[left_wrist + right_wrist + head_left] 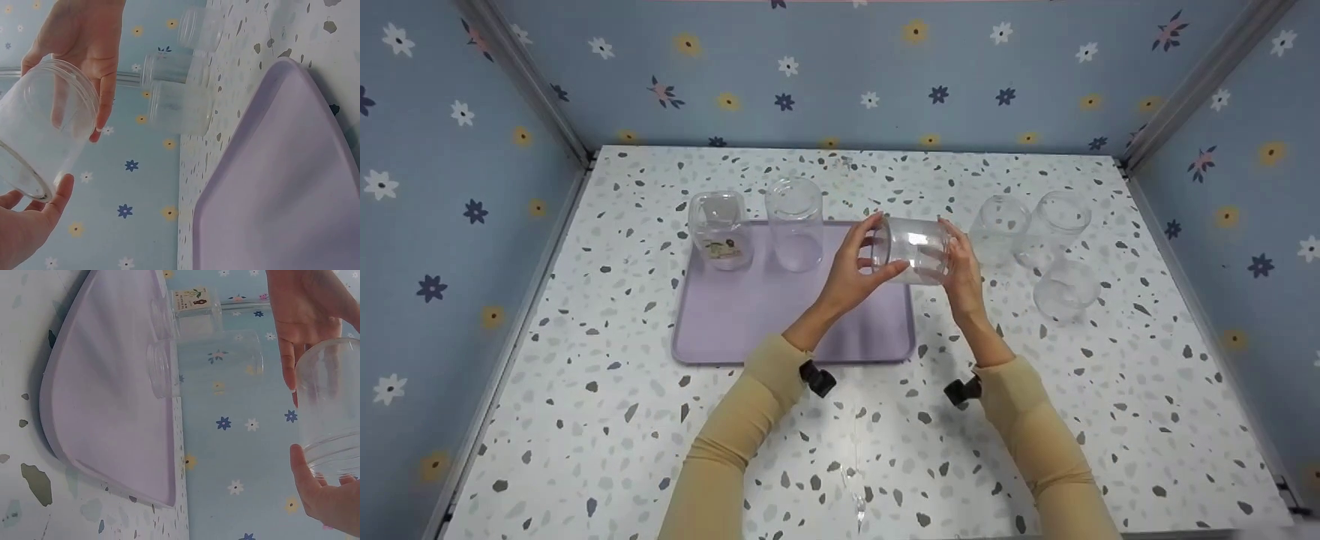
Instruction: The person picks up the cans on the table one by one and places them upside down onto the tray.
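Both hands grip one clear cylindrical jar (916, 244), held on its side above the far right part of the purple tray (787, 322). The left hand (852, 268) is partly open, its fingers and thumb curled around the base end; the right hand (964, 271), likewise partly open, grasps the threaded mouth end. On the tray stand a labelled square jar (722, 234) and a tall cylindrical jar (795, 225). Three clear jars (1054, 225) stand on the table (622, 450), right of the tray.
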A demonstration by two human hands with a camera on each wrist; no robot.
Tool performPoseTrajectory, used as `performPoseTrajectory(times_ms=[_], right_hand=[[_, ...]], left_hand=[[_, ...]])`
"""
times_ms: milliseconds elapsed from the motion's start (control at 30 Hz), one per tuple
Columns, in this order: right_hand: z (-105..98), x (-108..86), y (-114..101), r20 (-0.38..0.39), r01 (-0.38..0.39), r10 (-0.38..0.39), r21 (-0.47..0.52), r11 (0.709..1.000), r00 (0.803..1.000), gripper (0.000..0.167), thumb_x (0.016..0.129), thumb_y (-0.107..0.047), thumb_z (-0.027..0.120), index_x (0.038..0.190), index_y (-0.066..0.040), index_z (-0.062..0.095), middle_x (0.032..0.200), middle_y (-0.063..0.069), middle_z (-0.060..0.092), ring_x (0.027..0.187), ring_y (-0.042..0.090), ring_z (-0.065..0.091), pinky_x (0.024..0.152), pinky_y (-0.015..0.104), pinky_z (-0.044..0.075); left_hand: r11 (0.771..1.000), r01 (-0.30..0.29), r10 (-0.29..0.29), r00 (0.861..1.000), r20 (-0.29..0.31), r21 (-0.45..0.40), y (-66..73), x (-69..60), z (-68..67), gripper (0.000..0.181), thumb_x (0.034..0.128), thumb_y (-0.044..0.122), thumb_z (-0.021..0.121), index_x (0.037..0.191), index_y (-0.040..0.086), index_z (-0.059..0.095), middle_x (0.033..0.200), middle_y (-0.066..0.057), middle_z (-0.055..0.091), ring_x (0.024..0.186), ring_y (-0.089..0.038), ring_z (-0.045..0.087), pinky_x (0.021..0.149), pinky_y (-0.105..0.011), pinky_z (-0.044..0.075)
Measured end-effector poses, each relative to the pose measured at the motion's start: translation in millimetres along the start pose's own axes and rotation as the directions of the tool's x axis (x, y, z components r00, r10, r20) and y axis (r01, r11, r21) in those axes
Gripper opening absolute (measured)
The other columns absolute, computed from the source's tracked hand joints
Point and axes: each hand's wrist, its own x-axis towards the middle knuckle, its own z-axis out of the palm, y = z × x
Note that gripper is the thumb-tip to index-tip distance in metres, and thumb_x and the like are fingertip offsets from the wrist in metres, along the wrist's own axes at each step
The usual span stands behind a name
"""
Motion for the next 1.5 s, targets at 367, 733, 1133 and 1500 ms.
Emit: performPoseTrajectory(times_ms=[367, 733, 1133, 1500], right_hand=[[-22.9, 9.2, 26.4, 0.046, -0.028, 0.03, -0.036, 0.999, 0.998, 0.06, 0.086, -0.047, 0.046, 0.135, -0.014, 0.039, 0.133, 0.014, 0.038, 0.111, 0.033, 0.045, 0.086, 0.046, 0.042], [-58.4, 16.1, 56.6, 0.056, 0.008, -0.005, -0.069, 0.998, 0.998, 0.052, 0.093, -0.038, 0.041, 0.132, -0.004, 0.041, 0.129, 0.017, 0.042, 0.113, 0.03, 0.044, 0.088, 0.042, 0.041], [-35.2, -15.3, -20.0, -0.095, -0.035, 0.0, -0.367, 0.929, 0.995, 0.034, 0.091, -0.005, 0.046, 0.121, 0.011, 0.046, 0.116, 0.027, 0.049, 0.105, 0.03, 0.049, 0.083, 0.03, 0.043], [-64.1, -14.5, -21.1, -0.184, -0.077, -0.025, -0.527, 0.846, 0.983, 0.038, 0.085, -0.004, 0.056, 0.119, 0.012, 0.047, 0.114, 0.026, 0.05, 0.102, 0.038, 0.048, 0.078, 0.03, 0.041]], left_hand=[[1.0, 0.004, -0.003, 0.999, -0.052, 0.019, 6.9, -0.6, 2.2, 0.067, 0.0763, 0.009, 0.067, 0.133, -0.004, 0.033, 0.125, -0.02, 0.038, 0.107, -0.036, 0.042, 0.076, -0.043, 0.046], [0.984, 0.06, -0.047, 0.996, -0.078, 0.166, -37.6, 8.8, 1.3, 0.072, 0.075, 0.032, 0.069, 0.134, 0.008, 0.036, 0.12, -0.009, 0.042, 0.099, -0.019, 0.045, 0.071, -0.031, 0.046], [0.929, 0.091, -0.063, 0.994, -0.088, 0.358, -57.0, 12.8, -2.4, 0.074, 0.0726, 0.036, 0.072, 0.13, 0.002, 0.039, 0.117, -0.013, 0.042, 0.104, -0.02, 0.042, 0.088, -0.034, 0.037], [0.848, 0.188, -0.176, 0.982, -0.072, 0.495, -69.2, 24.2, -2.1, 0.083, 0.07, 0.043, 0.071, 0.134, 0.004, 0.035, 0.123, -0.013, 0.038, 0.115, -0.022, 0.038, 0.096, -0.033, 0.031]])
